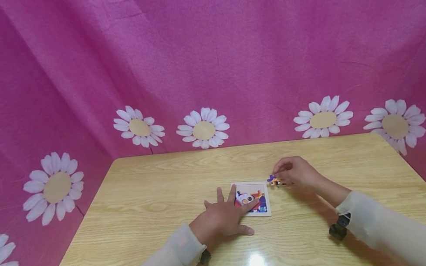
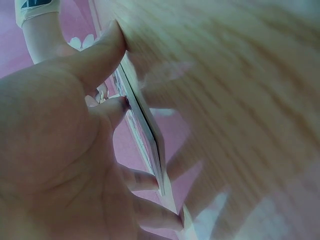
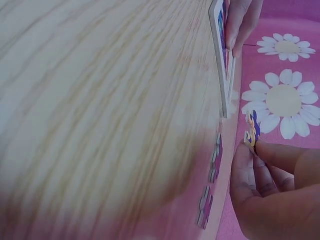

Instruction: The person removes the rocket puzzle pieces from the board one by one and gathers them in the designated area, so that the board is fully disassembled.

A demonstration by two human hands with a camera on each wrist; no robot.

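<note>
A small white-framed picture puzzle [image 1: 267, 201] lies flat on the wooden table, its picture colourful and partly covered. Across its left part, my left hand [image 1: 224, 217] rests with fingers spread; the thumb is on the table below the frame. My right hand [image 1: 298, 173], just right of the frame, pinches a purple and orange puzzle piece [image 3: 252, 131] between thumb and fingertips. The right wrist view shows this piece raised on edge. Two more loose pieces, one [image 3: 216, 157] nearer the frame and another [image 3: 205, 209], lie on the table there. The left wrist view shows the frame's edge [image 2: 142, 117] beside the fingers.
The wooden table [image 1: 157, 200] reaches back to a pink curtain [image 1: 228, 61] with white daisies, which also hangs at both sides. Light reflects off the tabletop near the front. Dark devices are strapped at both wrists.
</note>
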